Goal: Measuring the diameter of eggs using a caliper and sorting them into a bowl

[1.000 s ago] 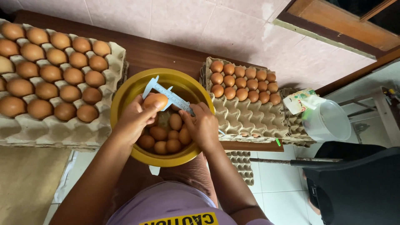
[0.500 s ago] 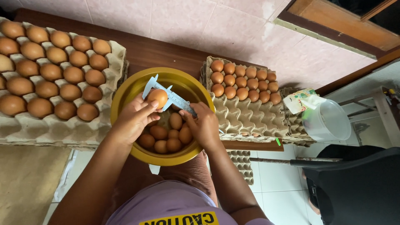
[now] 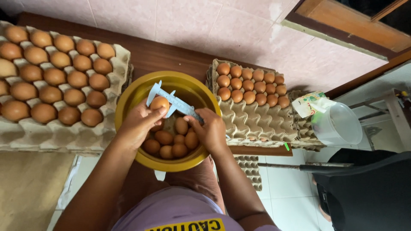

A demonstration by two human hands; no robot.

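1. Surface and room: dark wooden counter (image 3: 162, 53) running across the upper half of the frame, set against a wall of pale pink tiles (image 3: 205, 21); a wooden frame (image 3: 342, 30) at upper right; white tiled floor (image 3: 291, 188) at lower right.
2. Left of frame: large cardboard egg tray (image 3: 60, 132), most cups filled with brown eggs, nearest row bare.
3. Right of centre: stack of cardboard trays (image 3: 257, 119), brown eggs in its far three rows only.
4. Right edge: clear plastic tub (image 3: 342, 124) with a small printed packet (image 3: 310, 102) just beside it; below, a dark chair (image 3: 368, 188).
5. Centre: yellow bowl (image 3: 128, 98) holding loose brown eggs, in front of the person's lap.
6. Left hand (image 3: 139, 124): closed around one egg (image 3: 159, 103), held over the bowl's far left part.
7. Caliper (image 3: 173, 101), pale blue: its jaws sit either side of that egg, touching it.
8. Right hand (image 3: 209, 130): fingers pinched on the caliper's near end, above the loose eggs.
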